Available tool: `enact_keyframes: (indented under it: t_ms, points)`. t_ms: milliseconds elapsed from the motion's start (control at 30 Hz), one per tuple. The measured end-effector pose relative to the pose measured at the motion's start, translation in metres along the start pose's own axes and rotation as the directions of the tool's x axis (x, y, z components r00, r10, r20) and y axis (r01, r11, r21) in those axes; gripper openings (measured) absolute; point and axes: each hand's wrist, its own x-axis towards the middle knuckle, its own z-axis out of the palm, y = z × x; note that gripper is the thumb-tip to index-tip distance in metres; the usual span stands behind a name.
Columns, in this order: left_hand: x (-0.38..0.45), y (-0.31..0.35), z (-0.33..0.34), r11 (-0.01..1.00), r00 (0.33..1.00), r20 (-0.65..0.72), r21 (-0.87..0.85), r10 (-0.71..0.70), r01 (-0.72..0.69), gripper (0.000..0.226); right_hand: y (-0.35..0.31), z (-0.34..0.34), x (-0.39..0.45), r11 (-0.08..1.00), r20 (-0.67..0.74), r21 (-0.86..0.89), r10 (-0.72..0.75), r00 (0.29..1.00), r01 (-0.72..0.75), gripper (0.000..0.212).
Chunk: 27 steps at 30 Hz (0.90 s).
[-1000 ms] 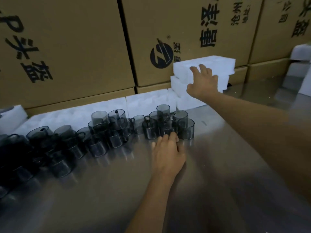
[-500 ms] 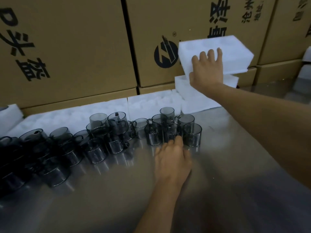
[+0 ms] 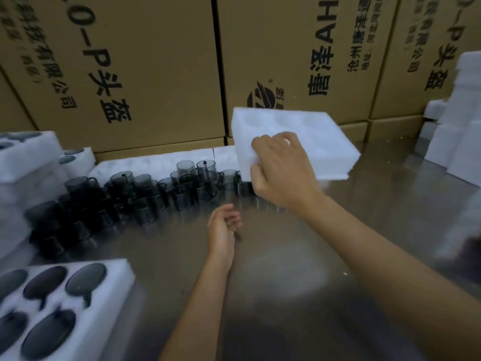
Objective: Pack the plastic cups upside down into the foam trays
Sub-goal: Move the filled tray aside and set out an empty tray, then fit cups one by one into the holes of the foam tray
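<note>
Steel table (image 3: 299,282), cartons (image 3: 130,61) behind | right hand (image 3: 282,169) grasps empty foam tray (image 3: 312,136) lifted above table | left hand (image 3: 222,230) loosely curled, holding nothing | smoky cups (image 3: 145,188) clustered at left | filled tray (image 3: 114,280) near-left.

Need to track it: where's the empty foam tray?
Head view, right of centre: right hand holds the empty foam tray above the table, beside the cups.

The filled foam tray (image 3: 114,280) is cut off at the left edge; the leftmost cups (image 3: 54,230) blur together.
</note>
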Motion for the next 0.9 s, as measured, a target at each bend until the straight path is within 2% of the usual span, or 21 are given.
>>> enact_keyframes:
  t_ms: [100,267,433,500,600,633,700,800,900]
  points:
    - [-0.03,0.01,-0.035,0.989,0.999,0.015,-0.138,-0.044,0.045,0.022,-0.05,-0.012,-0.036,0.998,0.107,0.066,-0.027,0.994,0.02,0.007]
    - [-0.067,0.036,-0.073,0.994,0.999,0.041,-0.107,0.013,-0.009,0.028,-0.107,-0.021,-0.09,0.993,0.297,0.091,-0.103,0.949,0.079,0.015]
    - [-0.093,0.054,-0.1,0.998,0.983,0.174,0.016,-0.061,0.059,0.044,-0.146,-0.019,-0.129,0.978,0.436,0.121,-0.205,0.876,0.168,0.023]
    - [-0.092,0.059,-0.11,0.994,0.982,0.172,0.087,-0.08,0.066,0.055,-0.154,-0.019,-0.137,0.972,0.461,0.161,-0.227,0.858,0.171,0.021]
    - [-0.089,0.065,-0.119,0.921,0.987,0.157,0.382,0.019,-0.078,0.043,-0.162,-0.018,-0.137,0.947,0.473,0.279,-0.28,0.836,0.159,0.02]
    - [-0.088,0.065,-0.121,0.904,0.987,0.155,0.414,0.043,-0.104,0.039,-0.162,-0.016,-0.134,0.931,0.468,0.348,-0.273,0.841,0.109,0.024]
    - [-0.086,0.063,-0.124,0.909,0.986,0.149,0.398,0.072,-0.127,0.037,-0.152,-0.01,-0.122,0.862,0.422,0.503,-0.175,0.89,-0.069,0.03]
    - [-0.079,0.063,-0.123,0.914,0.989,0.104,0.38,0.108,-0.14,0.036,-0.115,0.009,-0.093,0.753,0.299,0.601,0.1,0.949,-0.269,0.019]
    - [-0.069,0.065,-0.117,0.927,0.992,0.039,0.353,0.117,-0.124,0.035,-0.06,0.04,-0.062,0.716,0.315,0.503,0.371,0.874,-0.485,0.017]
